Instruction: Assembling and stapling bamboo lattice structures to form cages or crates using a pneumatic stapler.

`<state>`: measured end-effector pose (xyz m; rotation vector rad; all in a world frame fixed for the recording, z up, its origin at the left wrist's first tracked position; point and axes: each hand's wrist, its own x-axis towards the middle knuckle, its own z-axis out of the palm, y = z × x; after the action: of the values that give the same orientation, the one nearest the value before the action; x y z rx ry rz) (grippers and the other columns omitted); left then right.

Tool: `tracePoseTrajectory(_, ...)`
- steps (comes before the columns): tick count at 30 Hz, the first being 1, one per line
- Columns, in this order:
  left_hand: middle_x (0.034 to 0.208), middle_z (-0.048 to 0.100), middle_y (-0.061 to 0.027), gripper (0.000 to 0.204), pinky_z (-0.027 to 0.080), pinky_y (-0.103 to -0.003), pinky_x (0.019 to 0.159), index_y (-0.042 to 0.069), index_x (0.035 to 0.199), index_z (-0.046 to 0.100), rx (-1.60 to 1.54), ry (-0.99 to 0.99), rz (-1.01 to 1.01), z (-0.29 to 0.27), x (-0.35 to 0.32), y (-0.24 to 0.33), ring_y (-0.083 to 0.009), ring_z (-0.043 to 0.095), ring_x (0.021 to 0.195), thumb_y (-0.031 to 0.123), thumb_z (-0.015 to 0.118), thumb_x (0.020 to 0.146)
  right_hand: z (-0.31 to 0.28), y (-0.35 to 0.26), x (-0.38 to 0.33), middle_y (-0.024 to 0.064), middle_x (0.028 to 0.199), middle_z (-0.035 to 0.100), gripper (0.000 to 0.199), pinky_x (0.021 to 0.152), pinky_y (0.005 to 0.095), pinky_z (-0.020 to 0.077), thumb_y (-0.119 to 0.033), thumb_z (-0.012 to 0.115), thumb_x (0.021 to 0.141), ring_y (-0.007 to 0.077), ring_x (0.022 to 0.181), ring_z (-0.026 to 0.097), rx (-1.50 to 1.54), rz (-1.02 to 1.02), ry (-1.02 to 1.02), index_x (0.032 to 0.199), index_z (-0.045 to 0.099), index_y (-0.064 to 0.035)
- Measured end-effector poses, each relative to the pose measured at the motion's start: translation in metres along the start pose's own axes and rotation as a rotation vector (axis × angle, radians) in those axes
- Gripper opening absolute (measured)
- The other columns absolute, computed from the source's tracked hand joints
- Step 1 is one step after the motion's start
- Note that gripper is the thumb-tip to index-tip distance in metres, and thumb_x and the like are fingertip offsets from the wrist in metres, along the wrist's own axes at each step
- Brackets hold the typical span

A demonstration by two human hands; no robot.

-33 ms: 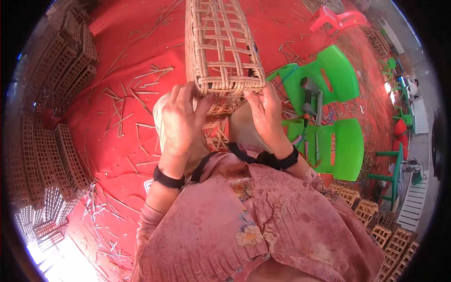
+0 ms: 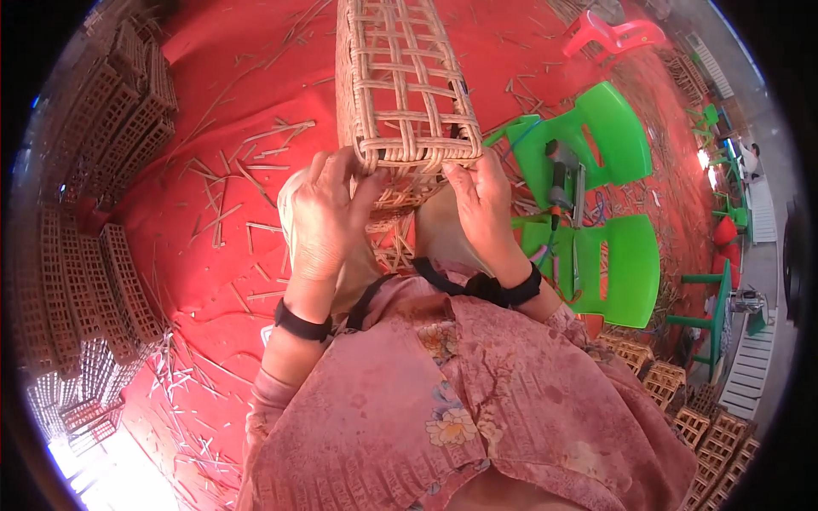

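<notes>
A long box-shaped wicker basket (image 2: 409, 117) of tan woven strands, with an open lattice face turned up, stretches away from me between my knees. At its near left corner my left hand (image 2: 328, 209) is closed, the fingers hooked behind the edge and partly hidden. On the near right corner my right hand (image 2: 481, 200) grips the rim, its thumb on the front band. More of the lattice shows below the rim, between the two hands. Black bands circle both wrists.
Two green plastic chairs (image 2: 626, 277) are at my right, with a power tool (image 2: 562, 179) resting on them. Stacked wicker frames (image 2: 128, 281) line the left side; more baskets (image 2: 660, 379) are at the lower right. Cut strands litter the red floor covering (image 2: 192, 281). A red stool (image 2: 609, 36) is far right.
</notes>
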<state>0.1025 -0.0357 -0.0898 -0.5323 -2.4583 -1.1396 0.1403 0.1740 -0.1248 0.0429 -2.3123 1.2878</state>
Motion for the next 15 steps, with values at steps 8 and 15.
tracePoseTrajectory(8, 0.09, 0.068, -0.0094, 0.027, 0.056, -0.032, 0.075, -0.001, 0.101, 0.067, -0.373, -0.262, -0.074, -0.018, 0.017, -0.022, -0.0189, 0.07, 0.081, 0.01, 0.078, 0.078, -0.004, -0.01, -0.002, 0.0168, 0.09, 0.06, 0.027, 0.068, 0.0395, 0.0498, -0.023, 0.064, 0.094, 0.03, 0.076, 0.062, -0.107, 0.026, -0.014, 0.105, 0.058, 0.0008)
tracePoseTrajectory(15, 0.099, 0.063, -0.0152, 0.048, 0.054, -0.039, 0.08, 0.001, 0.115, 0.056, -0.247, -0.02, -0.016, 0.009, -0.01, -0.024, -0.0294, 0.066, 0.093, 0.014, 0.08, 0.075, 0.001, -0.004, -0.004, 0.0174, 0.088, 0.063, 0.032, 0.067, 0.0375, 0.0504, -0.029, 0.064, 0.095, 0.0284, 0.071, 0.065, 0.03, 0.093, -0.019, 0.102, 0.061, 0.0016)
